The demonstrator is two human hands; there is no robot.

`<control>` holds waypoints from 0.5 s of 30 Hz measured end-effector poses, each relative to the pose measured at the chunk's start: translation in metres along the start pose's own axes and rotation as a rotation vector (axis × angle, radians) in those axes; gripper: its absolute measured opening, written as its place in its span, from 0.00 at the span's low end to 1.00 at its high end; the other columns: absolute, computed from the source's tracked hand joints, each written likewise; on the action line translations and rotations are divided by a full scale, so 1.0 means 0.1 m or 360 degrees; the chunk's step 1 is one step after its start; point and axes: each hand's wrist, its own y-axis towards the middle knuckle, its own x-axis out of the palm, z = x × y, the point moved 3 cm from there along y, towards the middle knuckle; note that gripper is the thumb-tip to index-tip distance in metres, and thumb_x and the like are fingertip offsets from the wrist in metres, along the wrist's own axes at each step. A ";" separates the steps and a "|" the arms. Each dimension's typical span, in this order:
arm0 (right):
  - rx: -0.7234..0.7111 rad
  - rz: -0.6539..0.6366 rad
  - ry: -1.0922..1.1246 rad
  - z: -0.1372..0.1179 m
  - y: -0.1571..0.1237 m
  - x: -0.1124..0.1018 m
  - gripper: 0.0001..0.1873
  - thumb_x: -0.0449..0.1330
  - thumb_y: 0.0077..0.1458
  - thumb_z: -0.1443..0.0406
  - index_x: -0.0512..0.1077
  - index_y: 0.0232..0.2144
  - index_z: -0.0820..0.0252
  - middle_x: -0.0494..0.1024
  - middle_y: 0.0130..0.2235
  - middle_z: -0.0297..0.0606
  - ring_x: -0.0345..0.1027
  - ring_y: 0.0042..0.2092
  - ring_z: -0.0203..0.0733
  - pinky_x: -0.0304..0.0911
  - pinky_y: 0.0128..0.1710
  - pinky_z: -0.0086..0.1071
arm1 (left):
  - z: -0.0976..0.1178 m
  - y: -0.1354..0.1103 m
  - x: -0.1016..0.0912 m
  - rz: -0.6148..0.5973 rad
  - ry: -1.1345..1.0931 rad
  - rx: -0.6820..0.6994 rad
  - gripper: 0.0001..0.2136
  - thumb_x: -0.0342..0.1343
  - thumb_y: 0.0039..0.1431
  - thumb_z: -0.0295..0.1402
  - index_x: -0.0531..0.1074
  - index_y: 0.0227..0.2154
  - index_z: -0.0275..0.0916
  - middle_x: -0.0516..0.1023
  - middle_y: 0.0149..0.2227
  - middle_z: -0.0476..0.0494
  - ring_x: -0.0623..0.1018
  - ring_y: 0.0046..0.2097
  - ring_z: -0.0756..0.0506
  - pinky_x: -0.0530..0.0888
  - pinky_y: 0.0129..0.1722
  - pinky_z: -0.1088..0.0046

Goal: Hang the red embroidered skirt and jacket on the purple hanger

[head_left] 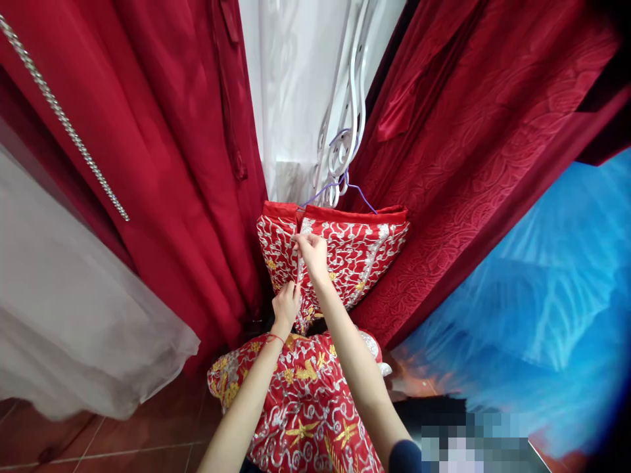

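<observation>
A red garment with silver and gold embroidery hangs on a purple hanger from a white metal rack. Its lower part spreads out below my arms. My right hand pinches the garment's front opening near the top. Just below, my left hand is closed on the same edge of the fabric. A thin red string circles my left wrist.
Plain red satin garments hang at the left and patterned red ones at the right. White tulle fills the lower left, blue fabric the right. A beaded chain runs diagonally. Brown floor tiles show below.
</observation>
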 end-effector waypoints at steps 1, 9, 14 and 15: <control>0.0002 0.0014 0.0001 -0.03 0.05 0.01 0.10 0.58 0.49 0.63 0.68 0.19 0.59 0.70 0.18 0.29 0.56 0.19 0.30 0.52 0.20 0.26 | 0.00 0.00 0.00 0.0009 0.0002 0.0006 0.15 0.42 0.72 0.37 0.71 0.35 0.39 0.80 0.37 0.40 0.79 0.38 0.45 0.65 0.33 0.74; -0.0252 0.0045 -0.0069 -0.32 0.32 0.15 0.11 0.56 0.51 0.66 0.66 0.18 0.58 0.69 0.17 0.29 0.58 0.19 0.30 0.54 0.21 0.26 | -0.09 0.07 0.02 -0.0038 0.0016 0.0002 0.15 0.41 0.72 0.39 0.71 0.37 0.40 0.80 0.39 0.41 0.78 0.41 0.45 0.66 0.35 0.73; -0.0305 -0.0135 -0.0337 -0.20 0.34 0.06 0.10 0.56 0.55 0.62 0.69 0.24 0.59 0.72 0.20 0.29 0.60 0.19 0.32 0.58 0.23 0.27 | -0.38 0.16 0.13 -0.0151 -0.0045 -0.0170 0.12 0.48 0.69 0.41 0.70 0.34 0.41 0.79 0.39 0.43 0.78 0.45 0.44 0.69 0.40 0.72; -0.0302 -0.0177 -0.0382 -0.18 0.36 0.03 0.10 0.56 0.56 0.61 0.70 0.25 0.59 0.72 0.20 0.29 0.61 0.19 0.32 0.59 0.23 0.27 | -0.46 0.18 0.18 -0.0186 -0.0067 -0.0212 0.10 0.51 0.67 0.41 0.70 0.34 0.41 0.79 0.38 0.43 0.78 0.45 0.43 0.70 0.40 0.72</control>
